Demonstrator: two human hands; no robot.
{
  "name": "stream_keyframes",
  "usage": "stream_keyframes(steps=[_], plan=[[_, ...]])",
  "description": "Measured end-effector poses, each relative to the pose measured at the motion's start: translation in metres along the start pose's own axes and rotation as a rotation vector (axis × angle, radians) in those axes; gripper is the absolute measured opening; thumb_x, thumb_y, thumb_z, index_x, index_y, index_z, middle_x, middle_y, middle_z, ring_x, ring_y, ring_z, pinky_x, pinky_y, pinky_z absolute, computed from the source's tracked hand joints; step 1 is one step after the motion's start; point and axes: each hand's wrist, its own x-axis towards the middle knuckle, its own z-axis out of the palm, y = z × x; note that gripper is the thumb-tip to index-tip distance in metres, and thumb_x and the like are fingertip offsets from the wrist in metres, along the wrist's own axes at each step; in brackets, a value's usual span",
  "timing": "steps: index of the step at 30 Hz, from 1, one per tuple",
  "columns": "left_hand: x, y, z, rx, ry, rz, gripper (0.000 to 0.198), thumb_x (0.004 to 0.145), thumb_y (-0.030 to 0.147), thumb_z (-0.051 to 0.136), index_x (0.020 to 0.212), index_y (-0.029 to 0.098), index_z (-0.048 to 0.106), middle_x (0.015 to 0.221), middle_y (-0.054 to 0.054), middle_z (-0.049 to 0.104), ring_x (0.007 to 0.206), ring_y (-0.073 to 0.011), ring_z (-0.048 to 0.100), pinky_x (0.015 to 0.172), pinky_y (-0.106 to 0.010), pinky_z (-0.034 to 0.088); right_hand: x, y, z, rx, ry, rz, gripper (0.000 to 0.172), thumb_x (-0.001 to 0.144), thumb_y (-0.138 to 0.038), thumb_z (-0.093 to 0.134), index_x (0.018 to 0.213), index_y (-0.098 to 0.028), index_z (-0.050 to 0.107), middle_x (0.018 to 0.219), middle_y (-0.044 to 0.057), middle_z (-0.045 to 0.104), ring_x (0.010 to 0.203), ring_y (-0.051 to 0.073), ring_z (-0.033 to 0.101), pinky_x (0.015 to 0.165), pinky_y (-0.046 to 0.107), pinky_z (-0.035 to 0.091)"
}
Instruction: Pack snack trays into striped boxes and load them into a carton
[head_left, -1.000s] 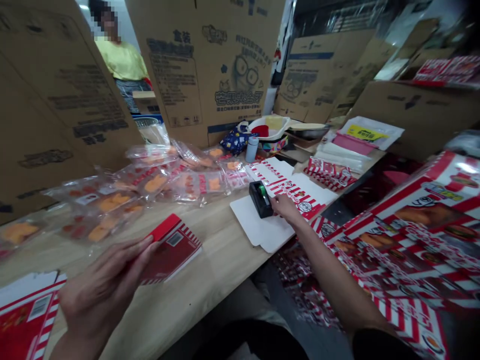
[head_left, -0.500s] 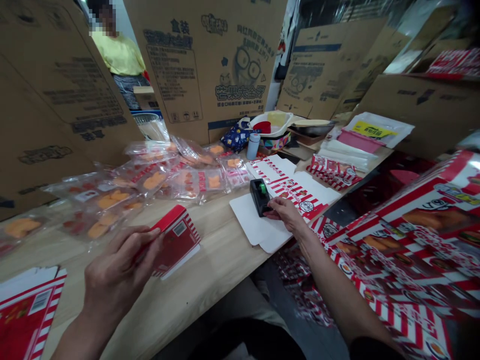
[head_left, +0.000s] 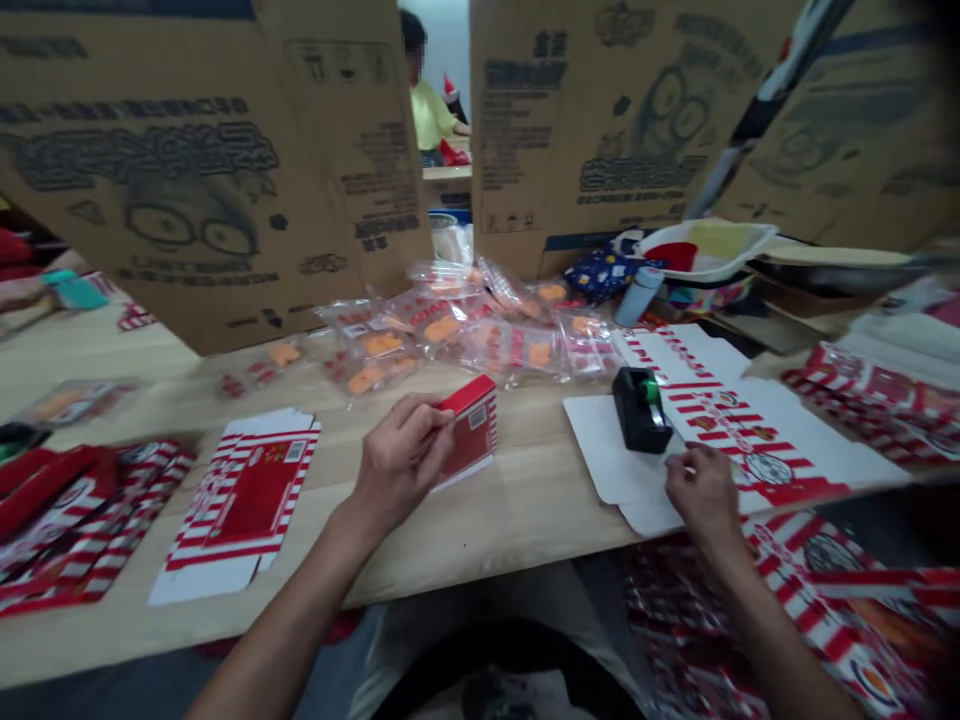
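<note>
The left hand (head_left: 397,460) closes its fingers around one small red box (head_left: 471,430), at the middle of the wooden table (head_left: 540,500). The right hand (head_left: 705,490), fingers half curled, holds nothing and rests on one flat white carton (head_left: 622,470), just beside one black tape dispenser (head_left: 639,410).

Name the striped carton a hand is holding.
The small red carton in the left hand; the other striped cartons, like the blank under the right hand, lie flat.

Bare left hand (head_left: 401,465), bare right hand (head_left: 705,495), beige trousers (head_left: 480,595)
</note>
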Motion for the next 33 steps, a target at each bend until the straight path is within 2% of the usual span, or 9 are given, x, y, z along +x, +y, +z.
stream_keyframes(steps=[2,5,9,12,15,21,24,27,33], plan=[[-0.003,0.002,-0.005,-0.020,-0.014,-0.001,0.008,0.092,0.012,0.057,0.093,0.018,0.061,0.102,-0.009,0.070,0.090,-0.0156,0.069,0.078,-0.026,0.055,-0.022,-0.023,-0.002,-0.071,0.002,-0.172,0.007,0.075,-0.029,0.059,0.073,-0.023,0.057,0.078,0.007,0.063,0.079,0.025,0.060,0.074,0.037,0.049],[-0.007,0.006,-0.008,-0.056,-0.013,0.005,0.007,0.092,0.012,0.057,0.091,0.019,0.060,0.103,-0.010,0.071,0.093,-0.0174,0.069,0.080,-0.028,0.055,-0.065,-0.077,0.011,0.157,-0.339,-0.370,0.015,0.086,-0.034,0.058,0.092,-0.021,0.066,0.065,0.000,0.057,0.056,0.016,0.052,0.053,0.028,0.042],[-0.012,0.008,-0.008,-0.030,0.000,-0.007,0.013,0.091,0.013,0.058,0.103,0.019,0.058,0.099,-0.008,0.071,0.093,-0.0183,0.070,0.082,-0.030,0.056,-0.108,-0.158,0.047,0.510,-0.794,-0.426,0.029,0.090,-0.032,0.055,0.111,-0.017,0.069,0.058,-0.006,0.047,0.049,0.010,0.042,0.046,0.023,0.034],[-0.019,0.007,-0.008,-0.031,0.024,-0.081,0.029,0.091,0.017,0.062,0.118,0.019,0.050,0.104,-0.009,0.068,0.093,-0.0182,0.071,0.081,-0.029,0.058,-0.122,-0.194,0.070,0.583,-0.957,-0.404,0.056,0.090,-0.028,0.053,0.143,-0.013,0.053,0.052,-0.010,0.043,0.046,0.009,0.038,0.047,0.022,0.033],[-0.025,0.006,-0.009,-0.106,0.032,-0.143,0.036,0.091,0.019,0.064,0.121,0.019,0.045,0.108,-0.009,0.066,0.096,-0.0177,0.072,0.082,-0.029,0.059,-0.125,-0.202,0.085,0.543,-0.933,-0.358,0.069,0.087,-0.028,0.054,0.152,-0.008,0.041,0.051,-0.011,0.044,0.045,0.009,0.039,0.046,0.022,0.033],[-0.021,0.004,-0.016,-0.042,0.002,-0.039,0.024,0.092,0.016,0.059,0.114,0.020,0.051,0.101,-0.005,0.067,0.089,-0.0162,0.069,0.081,-0.028,0.057,-0.126,-0.195,0.099,0.435,-0.825,-0.348,0.070,0.084,-0.028,0.054,0.151,-0.009,0.045,0.050,-0.009,0.049,0.044,0.009,0.041,0.045,0.022,0.034],[-0.018,0.004,-0.018,-0.074,-0.002,-0.065,0.025,0.091,0.016,0.060,0.115,0.020,0.052,0.101,-0.005,0.067,0.089,-0.0158,0.068,0.080,-0.027,0.055,-0.129,-0.196,0.101,0.471,-0.823,-0.310,0.069,0.084,-0.028,0.055,0.150,-0.009,0.046,0.050,-0.009,0.048,0.043,0.010,0.041,0.044,0.022,0.035],[-0.015,0.006,-0.016,-0.165,0.002,-0.191,0.032,0.088,0.021,0.064,0.117,0.019,0.051,0.103,-0.006,0.066,0.092,-0.0167,0.068,0.082,-0.027,0.055,-0.132,-0.196,0.103,0.512,-0.829,-0.288,0.070,0.083,-0.026,0.053,0.151,-0.010,0.044,0.051,-0.009,0.049,0.043,0.009,0.041,0.043,0.021,0.035],[0.000,0.015,-0.009,-0.435,0.061,-0.602,0.029,0.089,0.029,0.066,0.113,0.019,0.054,0.078,0.002,0.062,0.072,-0.0130,0.061,0.073,-0.025,0.049,-0.133,-0.192,0.106,0.564,-0.830,-0.275,0.069,0.084,-0.025,0.052,0.151,-0.010,0.043,0.050,-0.011,0.046,0.042,0.008,0.040,0.042,0.020,0.033]])
